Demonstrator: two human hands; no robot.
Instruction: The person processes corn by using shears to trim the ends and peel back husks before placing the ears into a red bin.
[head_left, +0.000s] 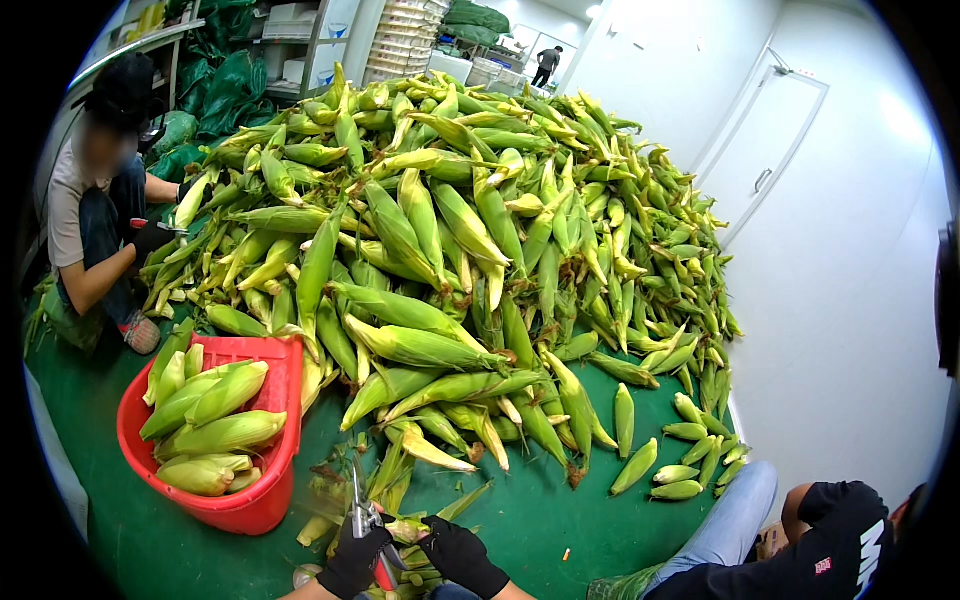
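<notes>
My left hand (352, 561), in a black glove, grips pruning shears (365, 517) with red-and-grey handles, their blades pointing up and away from me. My right hand (459, 556), gloved in black too, holds a corn ear (409, 529) by its right side. The ear lies between both hands, partly covered by the fingers. Cut stalk ends and loose husk leaves (420, 577) litter the floor below my hands. Just beyond rises a large heap of unhusked corn (450, 225). To the left of my hands stands a red plastic scoop basket (259, 510) with several trimmed ears (225, 431) inside.
At left a crouching co-worker (94, 202) holds an ear and cutters. Another person (795, 547) sits at lower right, near several ears (701, 450) on the green floor (540, 525). Behind the heap are stacked baskets (405, 37), shelves and someone standing (548, 66). A white wall (847, 300) borders the right.
</notes>
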